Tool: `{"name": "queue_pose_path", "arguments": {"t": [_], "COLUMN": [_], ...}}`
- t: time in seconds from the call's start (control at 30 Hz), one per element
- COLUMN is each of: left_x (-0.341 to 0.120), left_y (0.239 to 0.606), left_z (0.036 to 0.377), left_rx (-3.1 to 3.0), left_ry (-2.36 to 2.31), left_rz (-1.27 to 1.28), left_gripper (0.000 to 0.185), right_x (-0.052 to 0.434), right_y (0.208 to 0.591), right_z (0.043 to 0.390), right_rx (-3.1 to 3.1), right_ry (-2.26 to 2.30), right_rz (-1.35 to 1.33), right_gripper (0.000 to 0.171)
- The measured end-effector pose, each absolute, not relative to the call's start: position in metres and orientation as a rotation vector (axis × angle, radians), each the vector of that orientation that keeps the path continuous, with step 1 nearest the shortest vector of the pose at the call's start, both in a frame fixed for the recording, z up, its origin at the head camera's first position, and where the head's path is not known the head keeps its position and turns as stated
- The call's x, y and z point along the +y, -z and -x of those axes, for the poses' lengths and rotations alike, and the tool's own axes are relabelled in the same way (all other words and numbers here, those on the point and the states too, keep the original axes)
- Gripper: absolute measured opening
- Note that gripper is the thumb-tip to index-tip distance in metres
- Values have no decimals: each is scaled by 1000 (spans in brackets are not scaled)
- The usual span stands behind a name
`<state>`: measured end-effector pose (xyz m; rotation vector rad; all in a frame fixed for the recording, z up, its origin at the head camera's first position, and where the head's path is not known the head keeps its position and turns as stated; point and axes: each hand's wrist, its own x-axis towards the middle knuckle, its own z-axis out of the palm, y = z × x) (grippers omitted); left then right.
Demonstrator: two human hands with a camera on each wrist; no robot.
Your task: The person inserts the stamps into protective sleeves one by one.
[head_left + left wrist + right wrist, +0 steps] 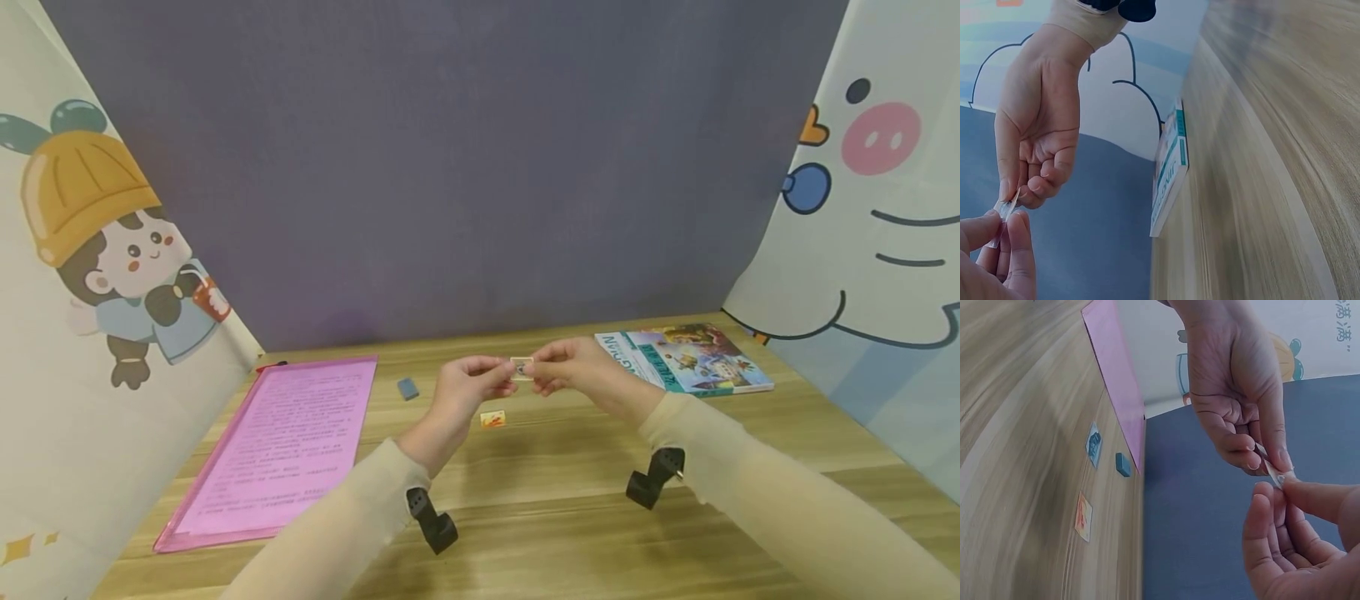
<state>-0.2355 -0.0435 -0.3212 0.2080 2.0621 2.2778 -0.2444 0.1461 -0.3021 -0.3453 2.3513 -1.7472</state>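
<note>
**Both hands on one tiny sticker**

Left hand point(467, 385) & right hand point(567, 371) each pinch the small sticker point(522, 367) btwn thumb and fingertips, held above the wooden table point(555, 517). Another orange sticker point(492, 418) lies at 6 o'clock below it. Pink sheet point(277, 446) at 9, book point(682, 358) at 3.

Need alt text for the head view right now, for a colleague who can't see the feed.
Both hands, the left hand and right hand, pinch a small card between them above a wooden table. Below it lies a small orange card, with a pink clipboard and blue eraser to the left and a book to the right.
</note>
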Motion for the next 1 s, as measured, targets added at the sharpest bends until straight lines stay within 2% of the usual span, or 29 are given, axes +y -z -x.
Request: {"name": "queue_pose_path", "arguments": {"t": [0.4, 1.0], "left_x": [-41, -43], "left_y": [321, 321], "left_z": [234, 234], "left_rx": [2059, 2063], "left_ry": [-2305, -2251], "left_rz": [-199, -216], "left_gripper": [23, 26], "right_x": [149, 147], "right_y": [300, 302], "right_z": [244, 246], "right_rx": [2296, 2320], "right_ry": [1811, 1736], "right_rz": [346, 418], "right_gripper": [29, 30]}}
